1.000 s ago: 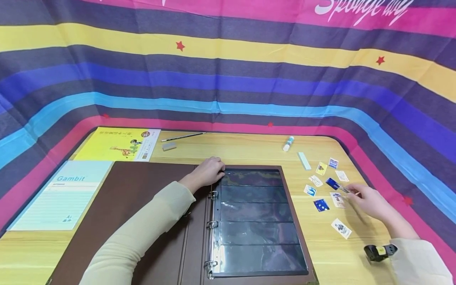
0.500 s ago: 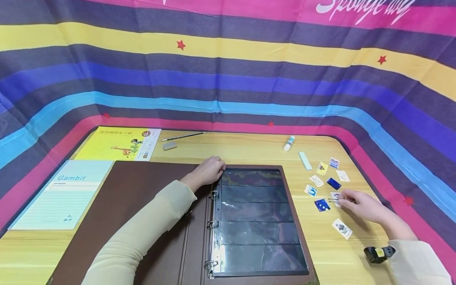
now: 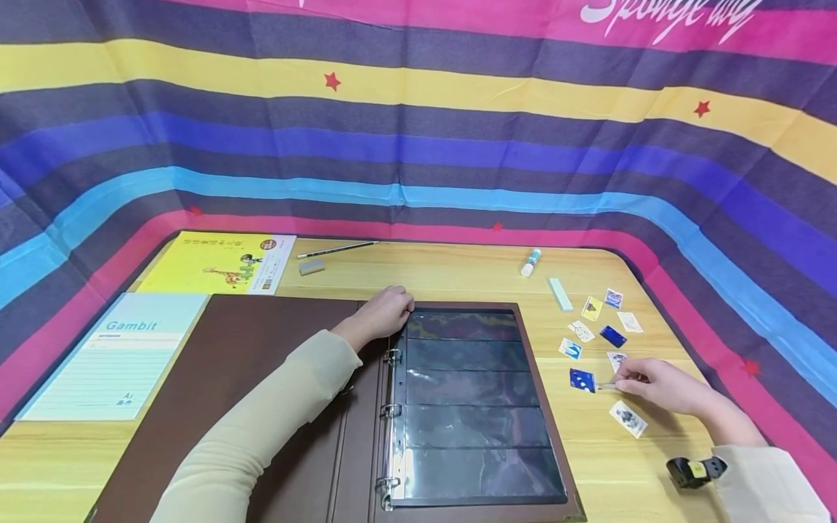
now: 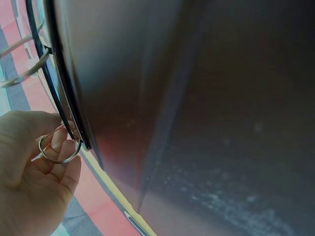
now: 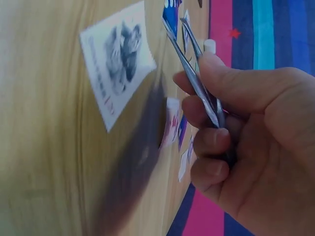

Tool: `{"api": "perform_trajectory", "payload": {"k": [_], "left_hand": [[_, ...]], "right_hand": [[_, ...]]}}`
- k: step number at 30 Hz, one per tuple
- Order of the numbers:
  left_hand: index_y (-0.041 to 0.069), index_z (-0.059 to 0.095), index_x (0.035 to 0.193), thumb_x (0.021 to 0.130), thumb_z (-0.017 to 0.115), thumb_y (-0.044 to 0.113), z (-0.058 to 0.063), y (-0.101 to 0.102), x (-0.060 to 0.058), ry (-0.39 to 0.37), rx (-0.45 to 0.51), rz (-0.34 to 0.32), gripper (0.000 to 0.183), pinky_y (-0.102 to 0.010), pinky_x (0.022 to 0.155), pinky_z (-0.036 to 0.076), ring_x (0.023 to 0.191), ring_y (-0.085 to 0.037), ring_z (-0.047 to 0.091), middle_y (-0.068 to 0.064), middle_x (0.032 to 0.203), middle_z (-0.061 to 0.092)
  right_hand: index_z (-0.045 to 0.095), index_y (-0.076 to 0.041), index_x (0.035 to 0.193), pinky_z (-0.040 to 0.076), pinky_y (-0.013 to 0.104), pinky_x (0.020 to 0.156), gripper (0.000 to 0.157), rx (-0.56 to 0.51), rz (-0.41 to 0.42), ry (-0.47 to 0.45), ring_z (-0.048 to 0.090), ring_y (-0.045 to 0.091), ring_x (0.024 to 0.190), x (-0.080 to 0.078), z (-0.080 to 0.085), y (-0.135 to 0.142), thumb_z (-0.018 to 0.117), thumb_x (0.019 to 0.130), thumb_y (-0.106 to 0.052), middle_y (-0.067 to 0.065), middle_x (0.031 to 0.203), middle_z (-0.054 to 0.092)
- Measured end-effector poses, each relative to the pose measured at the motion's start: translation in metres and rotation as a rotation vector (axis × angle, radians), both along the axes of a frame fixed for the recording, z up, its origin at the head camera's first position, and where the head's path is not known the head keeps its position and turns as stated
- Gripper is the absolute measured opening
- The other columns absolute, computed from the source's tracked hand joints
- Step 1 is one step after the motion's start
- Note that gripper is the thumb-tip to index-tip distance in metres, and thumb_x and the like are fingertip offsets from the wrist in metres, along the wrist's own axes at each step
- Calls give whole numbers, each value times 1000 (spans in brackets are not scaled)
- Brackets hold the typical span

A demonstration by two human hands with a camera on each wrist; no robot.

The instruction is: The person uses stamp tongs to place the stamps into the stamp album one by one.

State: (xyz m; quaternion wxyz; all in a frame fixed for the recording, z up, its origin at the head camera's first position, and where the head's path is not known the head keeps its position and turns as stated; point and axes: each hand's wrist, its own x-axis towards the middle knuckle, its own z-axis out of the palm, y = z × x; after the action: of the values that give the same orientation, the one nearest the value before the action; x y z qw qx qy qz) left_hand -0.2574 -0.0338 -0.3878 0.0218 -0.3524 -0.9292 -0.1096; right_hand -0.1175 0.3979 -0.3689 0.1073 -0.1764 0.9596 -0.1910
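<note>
An open brown ring binder (image 3: pixel 281 378) lies on the wooden table (image 3: pixel 458 272), its clear pocket sheet (image 3: pixel 474 407) on the right side. My left hand (image 3: pixel 382 314) rests at the top of the spine, fingers curled beside the top ring (image 4: pixel 56 147). My right hand (image 3: pixel 654 385) pinches metal tweezers (image 5: pixel 197 83) between thumb and fingers. The tweezer tips meet the right edge of a blue stamp (image 3: pixel 582 380), which shows at the tips in the right wrist view (image 5: pixel 171 14). A grey-and-white stamp (image 3: pixel 626 419) lies flat just below that hand (image 5: pixel 118 59).
Several more stamps (image 3: pixel 604 319) are scattered right of the binder. A glue stick (image 3: pixel 530 262), a pale strip (image 3: pixel 559 295), a pencil (image 3: pixel 336 250) and a grey eraser (image 3: pixel 311 267) lie at the back. A yellow book (image 3: pixel 216 265) and a blue notebook (image 3: pixel 114 359) sit at the left.
My right hand has drawn the tweezers back from the dark blue stamp toward me and left, onto the blue stamp, which has shifted slightly left. The left hand has stayed put.
</note>
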Motion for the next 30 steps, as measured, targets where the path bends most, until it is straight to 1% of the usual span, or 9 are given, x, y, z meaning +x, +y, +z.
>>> {"api": "perform_trajectory", "payload": {"k": [3,6,9,12,15,18,22,25,30], "left_hand": [[9,57,83,79,49,8,0,-1,0,1,4,-1,9,-25,67,37,74,-14,45,1,78,48],[9,57,83,79,49,8,0,-1,0,2,8,0,9,-25,67,37,74,-14,45,1,78,48],[9,57,83,79,50,8,0,-2,0,-6,11,5,8,-25,67,37,74,-14,44,1,78,48],[8,58,84,79,50,8,0,-2,0,-19,16,6,10,-25,68,37,75,-14,45,0,80,48],[9,58,86,79,49,8,0,-2,0,-30,21,7,10,-25,69,37,76,-14,45,0,81,49],[9,58,86,80,49,8,1,-1,0,-40,27,9,11,-26,70,37,77,-13,45,1,81,49],[9,58,86,80,49,8,1,0,1,-49,33,9,11,-26,70,37,76,-14,45,1,81,48],[8,58,86,80,49,8,2,-1,1,-48,34,8,11,-26,69,37,76,-14,45,0,80,48],[9,58,83,80,48,8,1,-1,-1,-41,35,10,10,-25,68,37,74,-13,44,1,79,48]], "right_hand": [[56,-14,81,33,22,52,13,-52,28,-62,40,4,62,-1,2,-3,50,82,-26,-5,70,49],[55,-11,83,34,22,52,15,-78,16,-63,40,4,61,-6,3,-6,51,81,-26,-4,70,48],[54,-9,86,38,22,54,15,-80,-2,-32,42,4,64,-13,2,-10,53,80,-23,-4,72,49],[54,-8,87,40,22,58,11,-89,33,-5,46,4,68,-22,-2,-14,53,80,-16,-3,76,52],[55,-9,85,40,22,55,6,-97,71,25,46,5,66,-31,-4,-17,54,79,-11,-2,77,53],[56,-11,84,40,22,56,7,-85,103,54,45,5,67,-36,-6,-19,55,78,-8,-3,78,54],[57,-14,83,41,23,61,7,-48,150,80,46,3,71,-41,-7,-20,54,79,-10,-4,78,55],[57,-16,81,41,24,60,6,-36,179,101,46,3,70,-42,-8,-22,53,79,-11,-5,76,55],[56,-17,78,41,24,59,8,-18,213,163,46,3,68,-42,-8,-25,55,78,-9,-7,73,55]]}}
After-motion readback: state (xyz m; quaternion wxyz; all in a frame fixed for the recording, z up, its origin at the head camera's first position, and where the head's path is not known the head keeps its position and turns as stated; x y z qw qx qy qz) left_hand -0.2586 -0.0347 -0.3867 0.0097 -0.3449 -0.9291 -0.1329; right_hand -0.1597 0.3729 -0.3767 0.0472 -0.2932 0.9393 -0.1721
